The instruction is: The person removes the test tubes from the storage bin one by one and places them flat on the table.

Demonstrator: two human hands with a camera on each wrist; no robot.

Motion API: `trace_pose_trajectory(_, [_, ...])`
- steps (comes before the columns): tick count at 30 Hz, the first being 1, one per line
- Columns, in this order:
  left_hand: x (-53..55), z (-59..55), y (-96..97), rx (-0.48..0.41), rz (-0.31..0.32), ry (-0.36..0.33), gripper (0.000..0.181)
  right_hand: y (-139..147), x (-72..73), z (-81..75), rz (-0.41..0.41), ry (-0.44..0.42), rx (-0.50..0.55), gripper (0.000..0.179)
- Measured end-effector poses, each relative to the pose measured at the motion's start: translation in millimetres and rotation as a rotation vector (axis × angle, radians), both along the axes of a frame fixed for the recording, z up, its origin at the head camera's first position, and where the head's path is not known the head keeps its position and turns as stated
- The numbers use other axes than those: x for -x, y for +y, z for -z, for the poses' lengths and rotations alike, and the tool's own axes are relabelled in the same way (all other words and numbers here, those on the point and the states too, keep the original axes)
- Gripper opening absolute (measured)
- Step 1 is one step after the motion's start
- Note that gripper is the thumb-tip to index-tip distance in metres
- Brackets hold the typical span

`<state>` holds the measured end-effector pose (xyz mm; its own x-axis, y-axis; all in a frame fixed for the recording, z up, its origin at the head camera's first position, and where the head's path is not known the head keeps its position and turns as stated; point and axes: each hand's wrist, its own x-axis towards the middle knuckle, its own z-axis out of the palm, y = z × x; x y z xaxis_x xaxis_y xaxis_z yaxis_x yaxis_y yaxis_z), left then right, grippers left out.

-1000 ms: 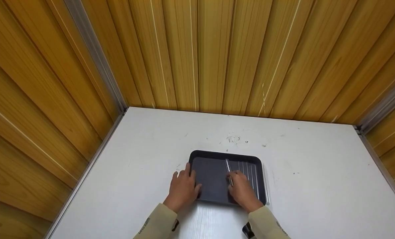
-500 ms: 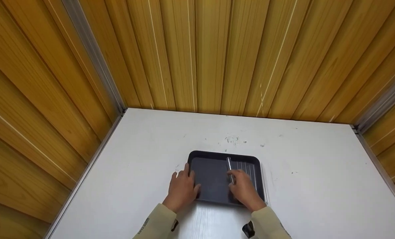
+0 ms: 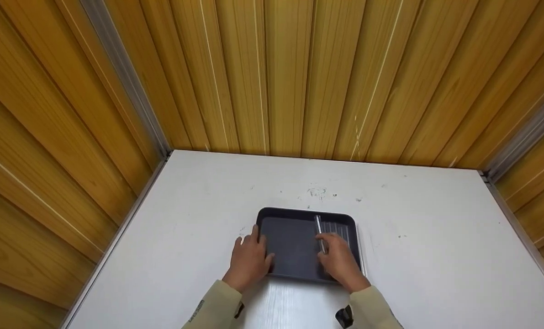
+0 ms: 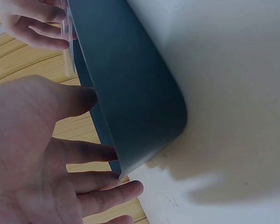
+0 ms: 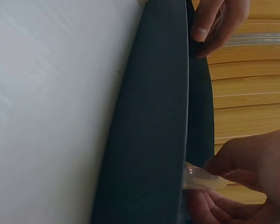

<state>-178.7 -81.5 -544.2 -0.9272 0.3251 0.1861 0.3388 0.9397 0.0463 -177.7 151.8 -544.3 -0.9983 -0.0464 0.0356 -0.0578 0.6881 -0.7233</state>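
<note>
From afar I see the left hand [image 3: 247,261], fingers apart, presumably steadying the tray [image 3: 290,249] while the right hand [image 3: 339,260] pinches 1 clear tube [image 3: 318,223].

The beige-sleeved left arm [image 3: 214,304] and right arm [image 3: 376,308] reach forward, slanting inward to bare wrists. The left hand [image 3: 248,261], back upward, has its fingers spread and nearly straight, thumb apart; the right hand [image 3: 340,260] is curled, thumb and forefinger pinching.
</note>
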Motion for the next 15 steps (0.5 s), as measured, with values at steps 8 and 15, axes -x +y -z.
trace_pose_trajectory(8, [0.0,-0.8,0.0,-0.002,0.003,0.018,0.053,2.6,-1.4,-0.4,0.016,0.033,-0.03,0.038])
trace_pose_trajectory(15, [0.1,-1.1,-1.2,0.005,0.007,0.01,0.053,4.7,-2.3,-3.3,0.043,0.047,-0.016,0.036])
